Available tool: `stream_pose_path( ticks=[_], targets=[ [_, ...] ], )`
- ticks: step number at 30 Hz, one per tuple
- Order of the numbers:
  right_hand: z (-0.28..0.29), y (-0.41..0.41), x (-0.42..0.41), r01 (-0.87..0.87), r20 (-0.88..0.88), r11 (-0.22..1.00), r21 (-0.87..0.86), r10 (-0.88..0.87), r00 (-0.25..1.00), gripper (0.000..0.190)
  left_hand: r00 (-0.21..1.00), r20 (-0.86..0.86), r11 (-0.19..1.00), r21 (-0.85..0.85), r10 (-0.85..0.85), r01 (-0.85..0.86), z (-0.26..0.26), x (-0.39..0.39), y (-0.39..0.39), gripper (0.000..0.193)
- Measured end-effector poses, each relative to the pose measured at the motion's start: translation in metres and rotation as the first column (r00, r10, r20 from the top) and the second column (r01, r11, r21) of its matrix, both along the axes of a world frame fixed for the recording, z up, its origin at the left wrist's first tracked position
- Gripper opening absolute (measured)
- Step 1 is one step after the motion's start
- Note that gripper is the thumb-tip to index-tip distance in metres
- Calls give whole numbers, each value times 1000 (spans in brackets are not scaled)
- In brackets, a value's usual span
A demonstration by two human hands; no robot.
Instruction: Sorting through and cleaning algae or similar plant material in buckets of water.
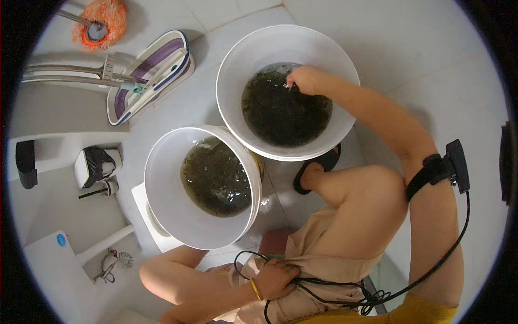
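My right hand (pixel 308 81) reaches over the rim of a white plastic bucket (pixel 291 44), its bent fingertips at the surface of dark, murky liquid (pixel 285 111). Whether the fingers hold anything is hidden. Beside it, a second white bucket (pixel 166 170) leans towards the right and contains brownish cloudy liquid (pixel 216 178) with bubbles and glints. My left hand (pixel 278 279), with a yellow bangle at its wrist, lies on my beige shorts (pixel 344 269) over a black cable (pixel 327 281). Its grip on the cable is unclear.
A mop bucket (pixel 149 60) with mop handles stands at upper left, near an orange fluffy mop head (pixel 109 24). A bin (pixel 97 166) and a toilet brush (pixel 107 188) are at left. A white floor fixture (pixel 149 218) lies beneath the second bucket. A strapped device (pixel 443 170) sits on my right arm.
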State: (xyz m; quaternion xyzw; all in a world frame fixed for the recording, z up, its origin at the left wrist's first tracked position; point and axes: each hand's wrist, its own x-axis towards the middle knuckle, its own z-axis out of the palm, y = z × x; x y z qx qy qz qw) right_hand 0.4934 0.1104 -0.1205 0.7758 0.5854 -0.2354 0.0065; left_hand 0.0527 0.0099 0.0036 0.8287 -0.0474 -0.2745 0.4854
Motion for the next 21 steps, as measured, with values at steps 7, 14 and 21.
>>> stream_pose_path(
  ticks=[7,14,21],
  targets=[
    [2,1,-19,-312,-19,923,-226,316,948,16,997,-45,998,16,56,-55,-7,-1,-13,31],
    [10,-4,-32,-383,-17,663,-643,488,873,17,994,-86,997,-19,74,-75,-12,-3,-18,31],
    [-11,-18,-34,-413,-48,591,-692,534,844,30,993,-95,998,-8,68,-70,-9,-4,-19,31]
  ],
)
